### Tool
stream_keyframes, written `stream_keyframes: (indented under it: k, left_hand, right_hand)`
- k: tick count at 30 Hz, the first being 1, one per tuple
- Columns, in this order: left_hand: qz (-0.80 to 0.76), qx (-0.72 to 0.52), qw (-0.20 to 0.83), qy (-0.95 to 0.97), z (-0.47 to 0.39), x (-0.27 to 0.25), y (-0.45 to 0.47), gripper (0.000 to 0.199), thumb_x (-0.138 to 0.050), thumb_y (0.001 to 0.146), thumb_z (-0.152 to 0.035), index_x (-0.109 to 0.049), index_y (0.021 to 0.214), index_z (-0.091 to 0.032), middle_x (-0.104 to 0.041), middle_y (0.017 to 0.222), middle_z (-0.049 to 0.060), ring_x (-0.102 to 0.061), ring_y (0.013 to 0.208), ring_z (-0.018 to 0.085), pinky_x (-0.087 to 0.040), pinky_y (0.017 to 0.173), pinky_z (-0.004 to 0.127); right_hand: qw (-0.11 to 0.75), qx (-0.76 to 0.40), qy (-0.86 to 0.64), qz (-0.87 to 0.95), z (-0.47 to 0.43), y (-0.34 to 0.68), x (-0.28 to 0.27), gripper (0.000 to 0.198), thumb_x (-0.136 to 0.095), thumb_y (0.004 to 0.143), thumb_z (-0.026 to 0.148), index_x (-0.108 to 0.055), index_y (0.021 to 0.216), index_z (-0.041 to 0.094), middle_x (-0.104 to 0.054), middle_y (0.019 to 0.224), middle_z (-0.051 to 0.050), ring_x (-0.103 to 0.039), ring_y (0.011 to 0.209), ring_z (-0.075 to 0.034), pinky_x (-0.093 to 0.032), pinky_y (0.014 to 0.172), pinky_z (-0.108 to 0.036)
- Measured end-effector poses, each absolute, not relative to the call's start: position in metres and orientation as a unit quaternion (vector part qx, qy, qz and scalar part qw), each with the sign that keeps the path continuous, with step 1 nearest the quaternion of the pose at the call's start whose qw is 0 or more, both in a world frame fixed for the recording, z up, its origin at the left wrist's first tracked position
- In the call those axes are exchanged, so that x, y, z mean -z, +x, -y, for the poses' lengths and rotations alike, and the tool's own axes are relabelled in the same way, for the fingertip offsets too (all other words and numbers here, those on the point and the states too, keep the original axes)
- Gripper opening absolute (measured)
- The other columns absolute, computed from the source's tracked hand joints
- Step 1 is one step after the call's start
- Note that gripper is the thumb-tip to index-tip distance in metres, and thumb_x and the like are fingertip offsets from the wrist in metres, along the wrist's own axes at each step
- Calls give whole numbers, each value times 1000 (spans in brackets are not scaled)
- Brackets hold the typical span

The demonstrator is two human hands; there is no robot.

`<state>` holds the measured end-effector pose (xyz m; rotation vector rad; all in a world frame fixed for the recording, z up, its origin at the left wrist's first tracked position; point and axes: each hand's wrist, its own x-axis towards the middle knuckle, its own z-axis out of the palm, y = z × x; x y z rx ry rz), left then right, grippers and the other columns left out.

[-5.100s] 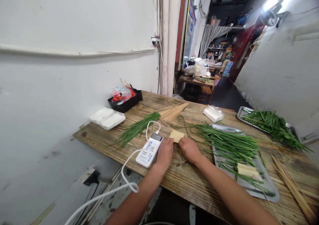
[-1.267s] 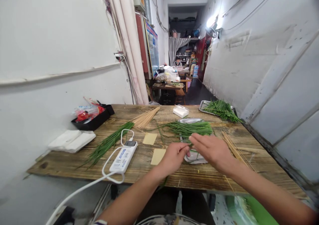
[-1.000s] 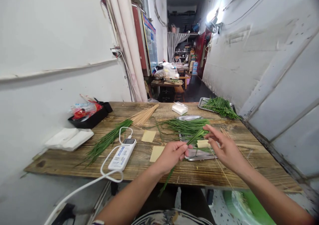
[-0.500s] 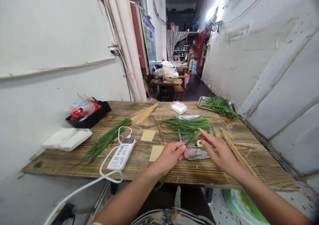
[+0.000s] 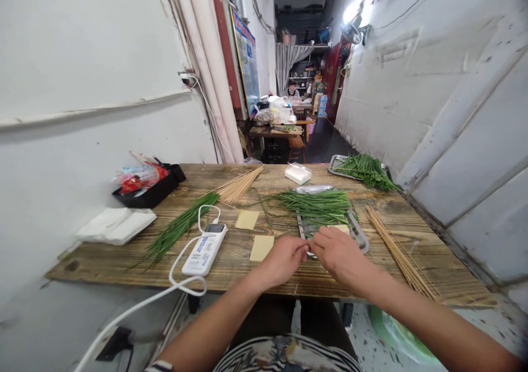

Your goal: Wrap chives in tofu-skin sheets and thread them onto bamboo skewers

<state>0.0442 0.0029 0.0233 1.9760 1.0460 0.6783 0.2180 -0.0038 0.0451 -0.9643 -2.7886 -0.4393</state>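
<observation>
My left hand point(image 5: 287, 255) is closed in a pinch at the front edge of the metal tray point(image 5: 363, 241). The few green chives it held a moment ago are now almost wholly covered by my fingers. Against its fingertips, my right hand point(image 5: 335, 254) is bent inward with curled fingers; what lies inside them is hidden. A heap of chives point(image 5: 315, 204) rests across the tray just beyond both hands. Part of a yellow paper square point(image 5: 343, 229) shows past my right knuckles. Two more squares lie to the left, one yellow note point(image 5: 262, 248) close to my left wrist.
Bamboo skewers point(image 5: 398, 248) lie to the right, and more skewers point(image 5: 241, 185) fan out behind chives point(image 5: 181, 226) on the left. A white power strip point(image 5: 205, 251) trails its cable over the front edge. A second chive-filled tray point(image 5: 336, 163) stands at back right.
My right hand has come down and inward, from spread fingers to curled ones meeting my left fingertips. The chive ends that showed between the hands are now covered.
</observation>
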Motion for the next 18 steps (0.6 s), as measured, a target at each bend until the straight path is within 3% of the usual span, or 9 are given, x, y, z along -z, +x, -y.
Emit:
stream_keyframes:
  k: [3,6,11,14,18]
  left_hand:
    - [-408,-247,391,787,-7,-19,41,30,-42,86,-20,-62,63,-15,-56,57,-1,-49,57,12,-34,58,21]
    - [-407,-270,361,794,-19,-18,32,26,-47,86,-24,-70,79,-15,-68,73,2,-58,69,15,-41,66,22]
    - [-432,-261,177,845,-30,-29,13,23,-52,88,-25,-69,102,-20,-70,102,7,-61,96,21,-41,87,32]
    - [-398,-191,84,893,-26,-36,10,19,-54,88,-21,-68,101,-19,-70,99,8,-60,98,23,-36,93,38]
    - [-397,-95,94,908,-14,-34,15,18,-53,88,-20,-69,81,-16,-70,79,8,-63,78,21,-41,77,31]
  right_hand:
    - [53,54,-354,932,-5,218,-45,21,-49,88,15,-66,75,15,-61,73,-6,-48,70,-16,-31,62,-29]
    - [79,-114,-389,911,-29,222,-48,24,-49,87,21,-70,76,15,-62,70,-4,-49,64,-13,-31,59,-25]
    - [84,-422,-418,800,-68,218,-38,28,-60,74,38,-71,68,13,-50,50,4,-36,50,-8,-25,50,-22]
    - [88,-475,-410,774,-75,210,-31,29,-65,67,40,-71,64,12,-49,48,5,-34,50,-8,-25,50,-22]
    - [63,-455,-388,799,-66,202,-31,21,-63,68,29,-74,72,11,-59,55,3,-43,54,-9,-32,54,-21]
